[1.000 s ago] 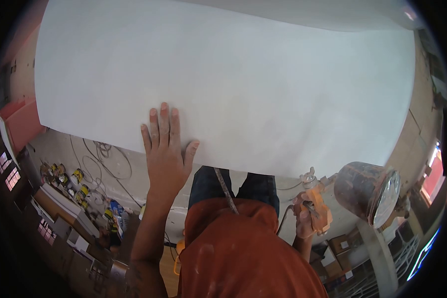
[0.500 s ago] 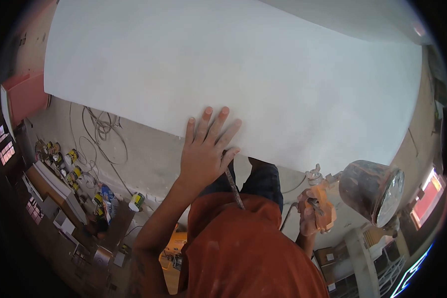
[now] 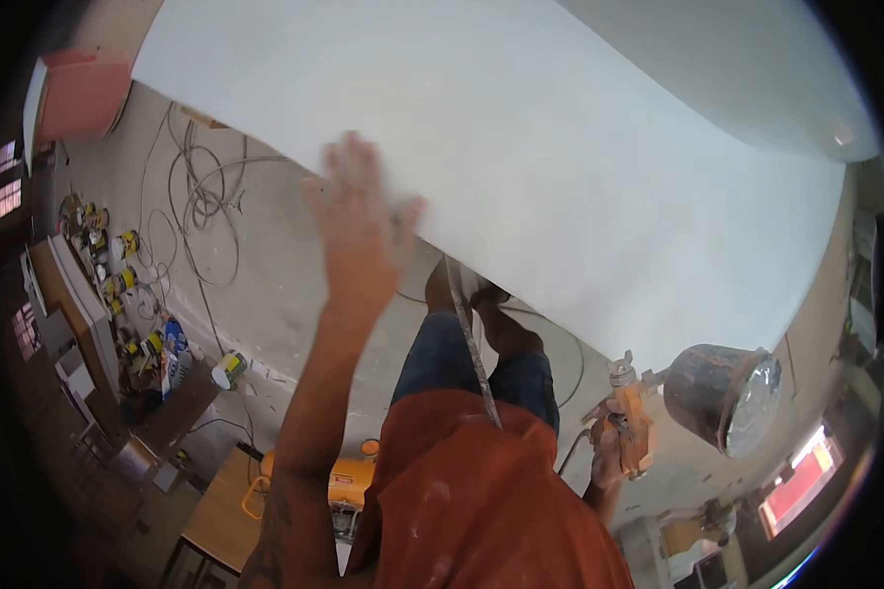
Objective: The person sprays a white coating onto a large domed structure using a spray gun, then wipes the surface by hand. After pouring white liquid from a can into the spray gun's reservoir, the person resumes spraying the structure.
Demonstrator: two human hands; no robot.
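Note:
A wide white panel [image 3: 501, 147] with a smooth surface stretches across the upper view. At its near edge, my left hand [image 3: 359, 231] is open with fingers spread, smeared by motion, and overlaps the panel in this view. My right hand [image 3: 607, 456] is wrapped around an orange spray gun [image 3: 635, 427], low on the right and below the panel's edge. A large dark paint cup [image 3: 699, 391] with a pale end is joined to the gun and lies tilted sideways. Part of the right hand is hidden behind the gun.
Coiled hoses [image 3: 201, 196] lie on the grey floor at left. Several paint cans [image 3: 123, 280] and a blue-and-white bag [image 3: 174, 358] stand beyond. A wooden table [image 3: 221, 515] and an orange machine [image 3: 349, 481] are at lower left. A red panel [image 3: 83, 95] stands at upper left.
My left hand has slid left and farther forward along the panel's edge. The view has turned, so the panel slants more and my legs show. The spray gun stays in my right hand.

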